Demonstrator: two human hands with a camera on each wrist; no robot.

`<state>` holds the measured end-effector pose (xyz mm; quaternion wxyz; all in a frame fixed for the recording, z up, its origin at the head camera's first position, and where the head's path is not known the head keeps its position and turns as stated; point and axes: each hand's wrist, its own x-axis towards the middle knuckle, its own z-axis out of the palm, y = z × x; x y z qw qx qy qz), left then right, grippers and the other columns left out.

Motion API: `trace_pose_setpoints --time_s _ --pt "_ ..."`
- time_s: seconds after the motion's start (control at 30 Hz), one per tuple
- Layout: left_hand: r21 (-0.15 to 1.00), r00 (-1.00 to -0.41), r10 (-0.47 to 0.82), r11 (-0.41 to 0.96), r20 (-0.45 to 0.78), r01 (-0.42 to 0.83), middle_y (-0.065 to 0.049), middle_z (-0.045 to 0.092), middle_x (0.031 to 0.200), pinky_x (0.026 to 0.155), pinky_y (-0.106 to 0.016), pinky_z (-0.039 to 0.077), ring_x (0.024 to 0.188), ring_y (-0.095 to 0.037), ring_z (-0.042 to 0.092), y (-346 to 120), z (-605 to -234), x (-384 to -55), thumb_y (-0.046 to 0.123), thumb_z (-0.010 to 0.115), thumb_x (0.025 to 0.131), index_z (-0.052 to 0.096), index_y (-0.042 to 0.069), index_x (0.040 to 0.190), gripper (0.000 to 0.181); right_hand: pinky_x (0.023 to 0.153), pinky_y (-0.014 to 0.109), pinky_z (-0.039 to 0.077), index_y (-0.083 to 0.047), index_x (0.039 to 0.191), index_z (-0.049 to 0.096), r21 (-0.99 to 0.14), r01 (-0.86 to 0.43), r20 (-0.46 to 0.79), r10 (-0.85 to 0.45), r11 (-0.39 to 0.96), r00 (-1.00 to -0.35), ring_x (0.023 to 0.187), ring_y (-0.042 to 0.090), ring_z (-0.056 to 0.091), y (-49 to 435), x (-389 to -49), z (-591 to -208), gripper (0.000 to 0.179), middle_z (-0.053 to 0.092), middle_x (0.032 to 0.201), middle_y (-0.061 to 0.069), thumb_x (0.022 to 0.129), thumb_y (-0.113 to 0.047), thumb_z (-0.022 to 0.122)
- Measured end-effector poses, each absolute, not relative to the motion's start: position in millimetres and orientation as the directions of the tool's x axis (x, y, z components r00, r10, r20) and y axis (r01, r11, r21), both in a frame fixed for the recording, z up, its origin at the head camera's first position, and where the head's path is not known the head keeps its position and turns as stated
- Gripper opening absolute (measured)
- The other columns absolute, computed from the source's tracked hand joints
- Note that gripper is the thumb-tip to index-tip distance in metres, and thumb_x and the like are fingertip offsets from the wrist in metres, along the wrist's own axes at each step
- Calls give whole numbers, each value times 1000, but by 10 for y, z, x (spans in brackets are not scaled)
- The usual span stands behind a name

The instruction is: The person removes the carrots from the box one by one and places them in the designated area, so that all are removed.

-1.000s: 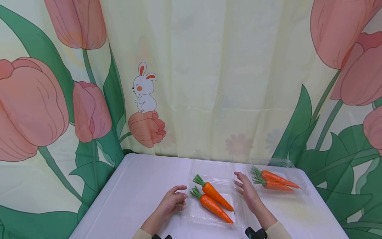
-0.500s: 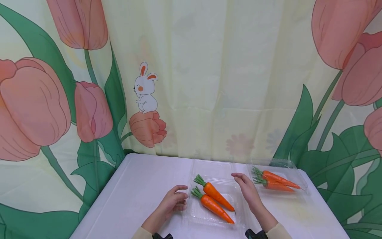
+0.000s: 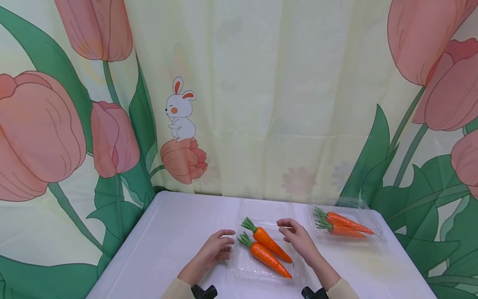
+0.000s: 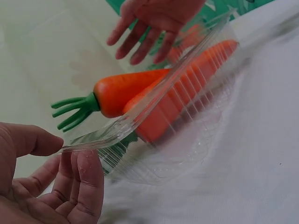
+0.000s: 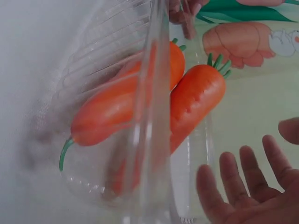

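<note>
Two orange carrots [image 3: 271,245] with short green tops lie side by side, slanted, in a clear plastic clamshell box [image 3: 244,270]. Its lid [image 3: 263,207] is folded back toward the curtain. At the box's left side my left hand [image 3: 217,249] pinches the rim between thumb and fingertips, as the left wrist view shows with the thumb [image 4: 39,140] on top and fingers below. Over the right part of the box hovers my right hand [image 3: 298,241], its fingers extended and spread, holding nothing. In the right wrist view its fingers [image 5: 250,172] stand apart from the carrots.
A second clear box [image 3: 349,238] with two carrots [image 3: 343,224] in it stands at the back right of the white table [image 3: 175,224]. Behind the table hangs a curtain [image 3: 246,104] printed with tulips and a rabbit.
My right hand has moved left, from beside the box's right edge to over its right part. The left hand, the box and the carrots have stayed in place.
</note>
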<state>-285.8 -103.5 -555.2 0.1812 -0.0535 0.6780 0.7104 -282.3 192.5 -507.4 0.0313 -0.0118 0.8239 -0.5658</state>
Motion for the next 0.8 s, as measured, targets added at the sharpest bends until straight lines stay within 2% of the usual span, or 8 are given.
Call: trace_pose_setpoints --time_s 0.17,0.33,0.6,0.8 --pt "941 -926 195 -31 -324 -336 -8 65 103 64 -25 59 75 -15 62 -1042 -5520 -2870 15 69 96 55 5 142 48 91 49 60 -4 136 57 -921 56 -107 -115 385 -988 113 31 64 1849 -2837 -5066 38 62 133 17 101 -18 64" --pt "940 -922 218 -50 -319 -337 -6 64 99 65 -25 59 75 -15 62 -1056 -5526 -2875 14 70 95 54 5 144 52 92 48 59 -7 134 59 -891 86 -167 -145 446 -975 112 26 64 1809 -2842 -5107 42 63 132 12 96 -19 71" --pt "938 -922 223 -70 -318 -340 -5 64 97 64 -25 58 75 -15 62 -1061 -5536 -2894 13 70 94 54 6 143 52 97 50 57 -5 129 61 -876 49 -163 -201 479 -966 110 29 66 1732 -2857 -5170 42 66 127 14 91 -16 76" --pt "936 -920 220 -68 -323 -345 -7 66 100 64 -25 59 77 -16 63 -1056 -5516 -2885 14 71 95 55 6 142 51 96 51 57 -8 127 63 -858 61 -171 -173 510 -970 107 27 65 1690 -2884 -5197 42 67 123 11 89 -14 78"
